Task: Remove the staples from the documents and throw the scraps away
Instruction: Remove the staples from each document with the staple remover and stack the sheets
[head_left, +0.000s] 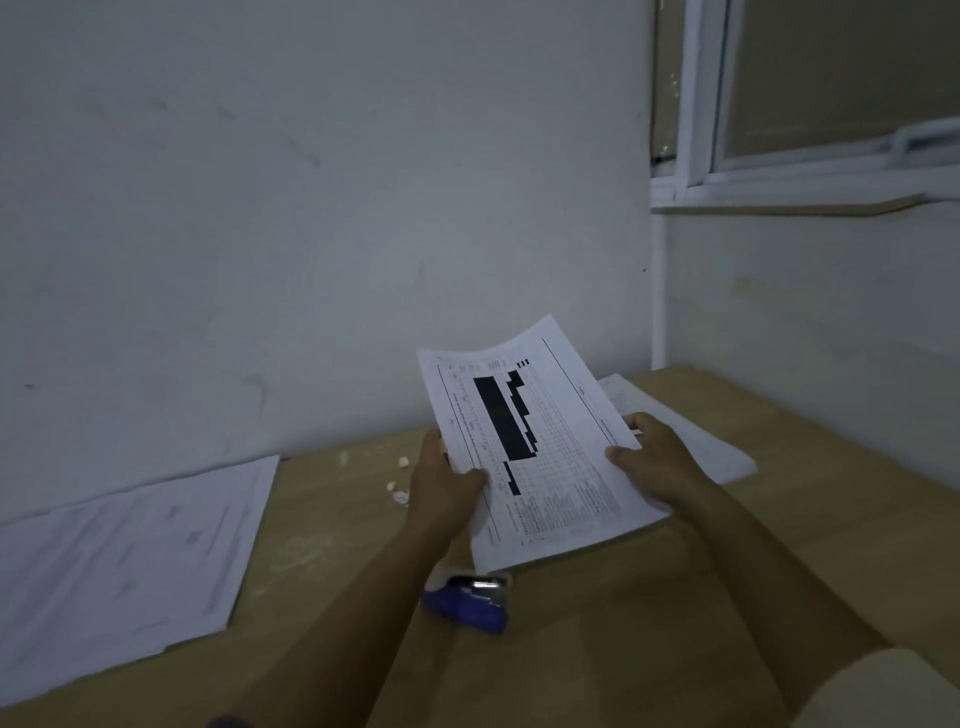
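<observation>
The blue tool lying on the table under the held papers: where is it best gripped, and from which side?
Probably across its blue body, from above and the right: the blue tool lies flat, and the left forearm crosses its left end. The left hand and right hand both grip the document, so one must let go first.

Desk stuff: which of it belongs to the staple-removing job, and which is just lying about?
Job: printed document, held by left hand and right hand; blue stapler-type tool; white scraps.
Lying about: left paper pile and right paper pile, both untouched; window ledge.
</observation>
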